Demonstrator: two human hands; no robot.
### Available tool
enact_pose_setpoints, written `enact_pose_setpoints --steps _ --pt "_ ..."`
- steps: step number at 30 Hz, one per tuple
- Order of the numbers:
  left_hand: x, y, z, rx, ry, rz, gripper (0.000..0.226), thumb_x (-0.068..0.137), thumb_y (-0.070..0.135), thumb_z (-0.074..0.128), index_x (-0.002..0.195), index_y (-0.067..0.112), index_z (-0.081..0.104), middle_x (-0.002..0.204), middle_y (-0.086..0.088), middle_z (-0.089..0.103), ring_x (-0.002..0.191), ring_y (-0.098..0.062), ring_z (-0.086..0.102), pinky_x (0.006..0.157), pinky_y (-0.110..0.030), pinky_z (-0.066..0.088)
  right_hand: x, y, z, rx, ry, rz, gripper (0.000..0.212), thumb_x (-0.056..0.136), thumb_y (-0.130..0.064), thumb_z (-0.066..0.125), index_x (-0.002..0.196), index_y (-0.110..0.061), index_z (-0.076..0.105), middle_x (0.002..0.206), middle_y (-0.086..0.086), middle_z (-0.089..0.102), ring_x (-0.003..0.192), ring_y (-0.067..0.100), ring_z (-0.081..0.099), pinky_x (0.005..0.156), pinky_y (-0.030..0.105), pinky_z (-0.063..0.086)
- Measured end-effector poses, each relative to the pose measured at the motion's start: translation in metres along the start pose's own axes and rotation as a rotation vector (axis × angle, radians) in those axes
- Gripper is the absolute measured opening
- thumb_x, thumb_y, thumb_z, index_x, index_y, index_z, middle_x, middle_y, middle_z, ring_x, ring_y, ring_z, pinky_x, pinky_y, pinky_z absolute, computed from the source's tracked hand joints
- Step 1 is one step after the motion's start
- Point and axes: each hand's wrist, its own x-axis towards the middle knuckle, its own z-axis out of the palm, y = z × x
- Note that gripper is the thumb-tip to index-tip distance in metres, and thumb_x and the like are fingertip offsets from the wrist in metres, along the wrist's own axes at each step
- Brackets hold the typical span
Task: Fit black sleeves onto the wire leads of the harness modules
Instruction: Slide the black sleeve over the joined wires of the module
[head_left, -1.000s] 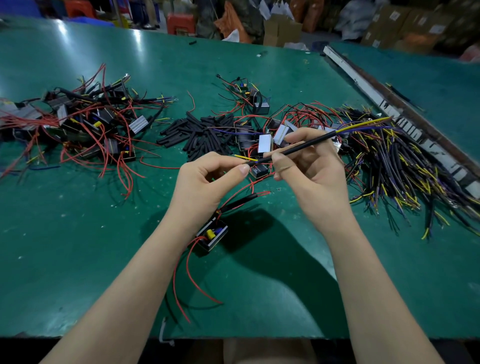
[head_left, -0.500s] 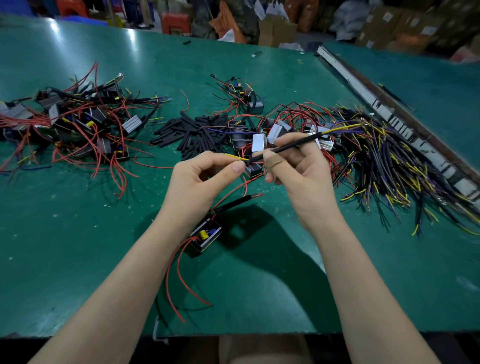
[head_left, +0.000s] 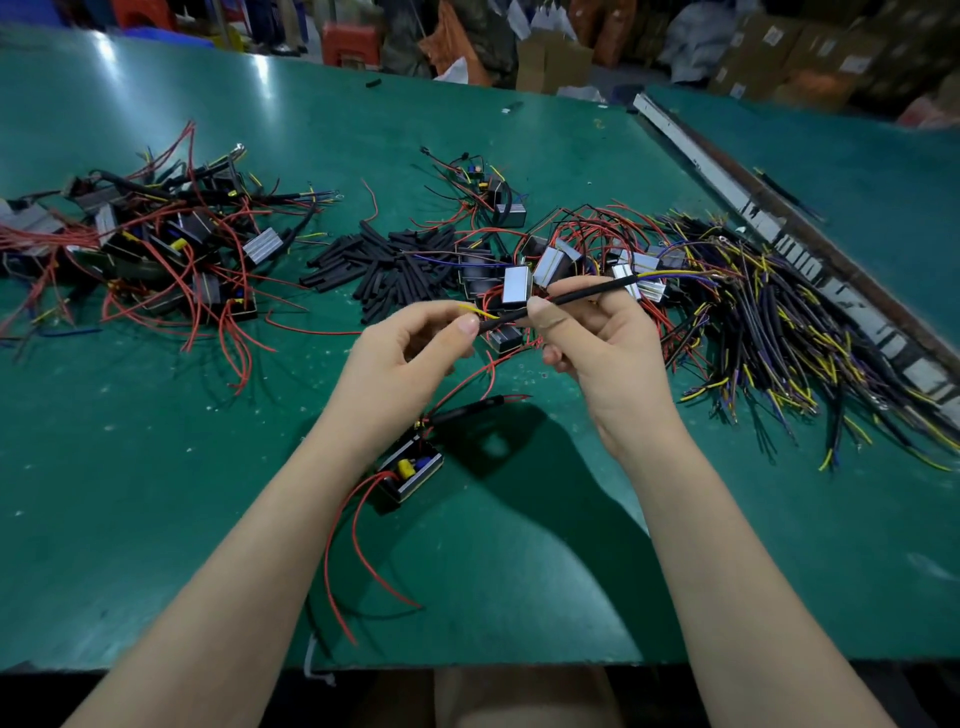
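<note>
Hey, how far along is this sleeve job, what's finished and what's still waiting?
Done: the heap at right looks like leads already wearing black sleeves. In hand: the right hand holds a black sleeve with yellow and blue wires exiting its far end, while the left hand pinches the yellow wire tip at the near end. Left: loose sleeves piled mid-table, and red-wired modules at left, apparently unsleeved.

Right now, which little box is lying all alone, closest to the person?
The open module with the yellow part inside, beside the left forearm. All the other modules lie in tangled heaps further back.
</note>
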Motion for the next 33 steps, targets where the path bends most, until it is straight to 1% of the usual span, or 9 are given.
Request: enact_pose_setpoints --steps 4,6,10,15,18,21,24,29,33 --pt "-0.003 -0.002 -0.011 0.325 0.042 0.170 0.019 0.079 0.038 0.062 0.089 0.025 0.053 0.094 0.004 0.058 0.087 -0.004 0.052 0.077 -0.008 0.035 0.002 0.002 -0.003 -0.046 0.042 -0.003 0.018 0.085 -0.007 0.069 0.086 -0.021 0.058 0.067 -0.006 0.067 0.048 0.006 0.051 0.051 0.016 0.041" --pt "-0.007 0.002 -0.012 0.521 -0.011 0.309 0.023 0.075 0.045 0.061 0.080 0.023 0.059 0.099 0.000 0.051 0.096 -0.015 0.046 0.086 -0.025 0.034 0.002 0.002 -0.003 -0.064 0.064 -0.012 0.018 0.085 -0.006 0.069 0.086 -0.020 0.058 0.067 -0.007 0.065 0.050 0.005 0.052 0.050 0.015 0.041" --pt "-0.016 0.020 -0.002 0.811 -0.137 0.537 0.022 0.079 0.040 0.063 0.073 0.020 0.069 0.087 0.000 0.055 0.081 -0.025 0.052 0.069 -0.041 0.043 0.003 0.004 -0.004 -0.124 0.084 -0.059 0.021 0.085 -0.003 0.068 0.083 -0.021 0.058 0.066 -0.009 0.065 0.055 0.001 0.057 0.052 0.011 0.042" --pt "-0.027 0.024 0.041 1.244 -0.168 0.480 0.023 0.085 0.030 0.052 0.097 0.016 0.065 0.096 -0.004 0.059 0.092 -0.028 0.056 0.067 -0.034 0.039 0.003 0.010 -0.003 -0.297 0.084 -0.147 0.008 0.079 -0.028 0.070 0.081 -0.032 0.064 0.090 0.004 0.069 0.075 0.021 0.064 0.075 0.045 0.055" --pt "-0.021 0.010 0.046 1.385 -0.227 0.353 0.021 0.091 0.022 0.048 0.111 0.017 0.056 0.109 -0.002 0.057 0.109 -0.027 0.046 0.073 -0.033 0.023 0.004 0.011 -0.007 -0.332 0.112 -0.179 0.009 0.078 -0.035 0.069 0.082 -0.032 0.062 0.086 -0.002 0.069 0.073 0.020 0.065 0.077 0.045 0.054" --pt "-0.014 0.001 0.035 1.358 -0.226 0.449 0.016 0.092 0.025 0.053 0.102 0.020 0.064 0.098 0.002 0.061 0.104 -0.026 0.049 0.073 -0.033 0.027 0.006 0.012 -0.010 -0.413 0.120 -0.200 0.008 0.080 -0.039 0.069 0.078 -0.035 0.062 0.076 -0.010 0.067 0.064 0.008 0.062 0.068 0.030 0.049" --pt "-0.010 -0.001 0.023 1.083 -0.207 0.632 0.013 0.082 0.034 0.065 0.085 0.024 0.073 0.080 0.006 0.065 0.085 -0.025 0.058 0.071 -0.036 0.034 0.008 0.013 -0.012 -0.471 0.141 -0.244 0.012 0.084 -0.033 0.070 0.077 -0.034 0.060 0.074 -0.010 0.065 0.062 0.004 0.059 0.067 0.023 0.047" --pt "-0.010 0.000 0.011 0.769 0.120 0.437 0.026 0.088 0.043 0.054 0.104 0.033 0.072 0.090 0.010 0.065 0.090 -0.022 0.055 0.075 -0.033 0.023 0.006 0.009 -0.013 -0.478 0.156 -0.294 0.007 0.087 -0.026 0.069 0.085 -0.023 0.063 0.082 -0.006 0.065 0.065 0.004 0.059 0.068 0.018 0.046" --pt "-0.011 0.000 0.013 0.547 0.139 0.364 0.029 0.088 0.036 0.055 0.112 0.026 0.067 0.087 0.008 0.065 0.086 -0.024 0.061 0.081 -0.048 0.042 0.001 0.006 -0.007 -0.409 0.160 -0.367 0.014 0.084 -0.022 0.069 0.080 -0.027 0.056 0.068 -0.015 0.061 0.059 0.002 0.057 0.059 0.024 0.046"
